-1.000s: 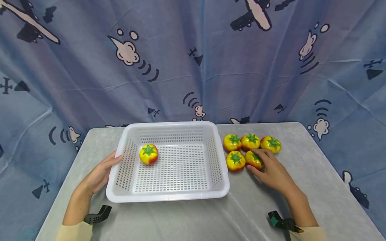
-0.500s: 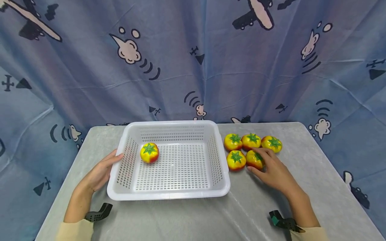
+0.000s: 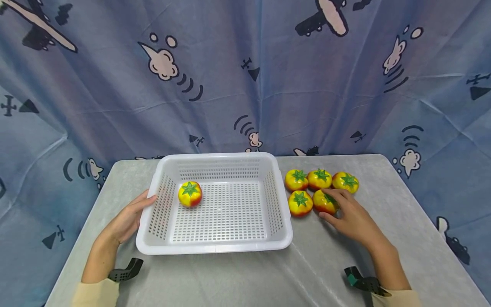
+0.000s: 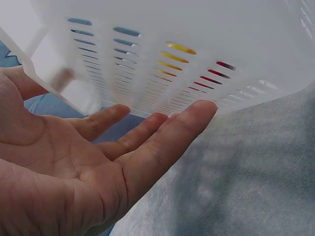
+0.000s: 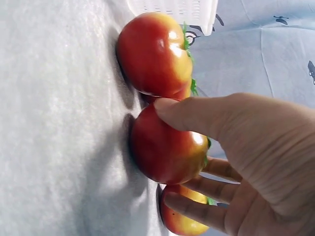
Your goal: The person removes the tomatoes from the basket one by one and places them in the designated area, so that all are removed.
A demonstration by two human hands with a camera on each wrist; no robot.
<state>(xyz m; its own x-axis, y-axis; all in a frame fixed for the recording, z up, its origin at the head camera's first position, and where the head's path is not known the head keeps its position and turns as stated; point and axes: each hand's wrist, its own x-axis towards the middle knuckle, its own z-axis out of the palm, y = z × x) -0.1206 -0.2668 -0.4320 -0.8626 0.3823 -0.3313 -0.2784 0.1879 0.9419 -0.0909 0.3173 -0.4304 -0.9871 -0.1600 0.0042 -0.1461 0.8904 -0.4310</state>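
Observation:
A white perforated plastic basket [image 3: 215, 248] stands on the table with one red-and-yellow tomato [image 3: 189, 194] inside, left of its middle. My left hand [image 3: 128, 219] holds the basket's left side, thumb over the rim and fingers against the outer wall; the left wrist view shows the fingers [image 4: 162, 147] under the slotted side. Right of the basket, my right hand [image 3: 353, 215] grips the front right tomato [image 3: 323, 203] of a cluster. In the right wrist view the thumb lies on this tomato [image 5: 165, 152], with the other fingers around its far side.
Several more tomatoes sit close around the gripped one: one at its left [image 3: 300, 203], three in a row behind, including the back right tomato [image 3: 345, 182]. The grey table [image 3: 230, 281] ends at a blue patterned curtain [image 3: 215, 85].
My right hand has shifted slightly right, its thumb a little along the tomato. The left hand and basket stay where they were.

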